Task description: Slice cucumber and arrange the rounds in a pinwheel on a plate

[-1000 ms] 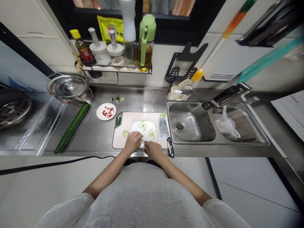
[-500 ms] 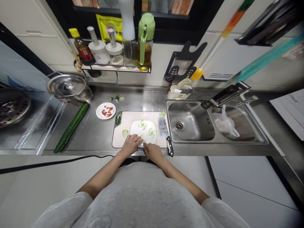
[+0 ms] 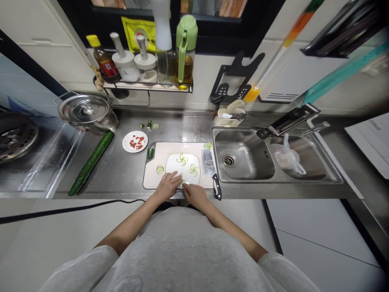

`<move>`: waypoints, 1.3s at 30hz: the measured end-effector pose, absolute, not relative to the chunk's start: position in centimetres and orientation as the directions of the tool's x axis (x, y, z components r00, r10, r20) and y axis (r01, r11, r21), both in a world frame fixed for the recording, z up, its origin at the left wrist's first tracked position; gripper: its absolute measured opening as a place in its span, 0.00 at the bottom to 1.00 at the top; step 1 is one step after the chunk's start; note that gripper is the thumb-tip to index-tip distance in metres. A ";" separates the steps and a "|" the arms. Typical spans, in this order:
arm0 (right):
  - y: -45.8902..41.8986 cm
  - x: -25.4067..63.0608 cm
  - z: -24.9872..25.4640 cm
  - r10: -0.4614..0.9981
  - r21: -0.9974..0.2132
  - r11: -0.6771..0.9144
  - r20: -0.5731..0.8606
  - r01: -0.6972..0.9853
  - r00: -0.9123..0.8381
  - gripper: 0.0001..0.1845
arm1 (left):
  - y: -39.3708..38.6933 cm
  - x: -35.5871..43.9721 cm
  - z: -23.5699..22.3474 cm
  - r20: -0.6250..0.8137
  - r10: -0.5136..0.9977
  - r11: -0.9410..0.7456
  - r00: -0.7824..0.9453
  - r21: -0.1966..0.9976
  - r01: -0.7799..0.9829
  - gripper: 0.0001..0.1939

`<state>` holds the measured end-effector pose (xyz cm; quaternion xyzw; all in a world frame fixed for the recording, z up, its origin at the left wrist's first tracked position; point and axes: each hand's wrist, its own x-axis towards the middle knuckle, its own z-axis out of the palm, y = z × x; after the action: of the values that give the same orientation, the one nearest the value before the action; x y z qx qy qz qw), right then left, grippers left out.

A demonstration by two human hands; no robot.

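- Your left hand (image 3: 166,186) reaches over the near edge of the square plate (image 3: 174,163), its fingers loosely bent beside pale green slices (image 3: 181,177); whether it grips one you cannot tell from here.
- Your right hand (image 3: 195,194) is curled at that same near edge, its fingertips close to your left ones; what it pinches, if anything, is too small to tell.
- The square plate lies on the cutting board (image 3: 158,154) in front of you, with one pinwheel of slices at its far side and another at its right.
- To the right of it, the cleaver (image 3: 208,163) lies on the board, its black handle reaching past the board's edge.
- On the board's left is a cut green piece (image 3: 150,153), with a round slice (image 3: 159,170) nearer you.
- Left of the board, the tabletop (image 3: 124,170) holds a round plate (image 3: 125,144) of red pieces (image 3: 137,142) and a long cucumber (image 3: 91,164).
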<state>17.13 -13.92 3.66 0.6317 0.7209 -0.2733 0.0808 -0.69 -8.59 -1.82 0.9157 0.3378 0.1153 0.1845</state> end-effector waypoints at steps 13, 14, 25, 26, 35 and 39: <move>-13.7 17.3 3.7 0.873 -0.323 0.002 -0.461 0.946 -0.159 0.19 | -9.0 -0.8 -1.9 0.066 0.668 -0.691 0.741 0.425 0.585 0.24; -13.5 17.3 3.7 0.879 -0.317 -0.003 -0.454 0.948 -0.149 0.19 | -9.0 -0.8 -1.9 0.067 0.668 -0.691 0.741 0.424 0.585 0.24; -12.6 17.3 3.4 0.873 -0.258 0.049 -0.459 0.965 -0.167 0.19 | -9.1 -0.8 -2.1 0.074 0.677 -0.690 0.732 0.408 0.597 0.26; -12.7 17.3 3.3 0.872 -0.258 0.050 -0.459 0.965 -0.168 0.19 | -9.1 -0.8 -2.1 0.073 0.677 -0.691 0.733 0.407 0.597 0.25; -12.8 17.3 2.9 0.879 -0.250 0.068 -0.443 0.966 -0.176 0.19 | -9.3 -0.6 -2.2 0.091 0.678 -0.696 0.730 0.399 0.597 0.24; -12.8 17.3 2.9 0.883 -0.253 0.062 -0.438 0.965 -0.171 0.19 | -9.3 -0.5 -2.4 0.097 0.689 -0.687 0.718 0.404 0.604 0.23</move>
<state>17.30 -12.82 2.93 0.6383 0.7238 -0.2484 0.0835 -0.54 -9.34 -2.38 0.9103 0.3552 0.1213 0.1748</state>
